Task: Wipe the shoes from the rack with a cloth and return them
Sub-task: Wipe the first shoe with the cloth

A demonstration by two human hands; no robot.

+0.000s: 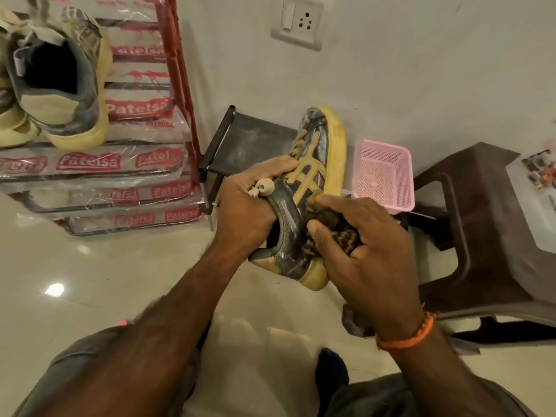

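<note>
Writing first: red "Patelsa" labels repeat on the plastic-wrapped shelves of the rack [120,164] at left. Second sneaker [57,76] sits on the rack's top shelf, heel toward camera. Held sneaker [304,200], dark grey with yellow sole and stripes, is up in the air between both hands, toe pointing away toward the wall. Left hand [249,203] grips it at the collar, fingers curled over the laces. Right hand [364,251] clutches a bunched brown cloth [337,228] pressed against the shoe's side. Pink basket [385,176] just behind, brown stool [481,230] at right.
</note>
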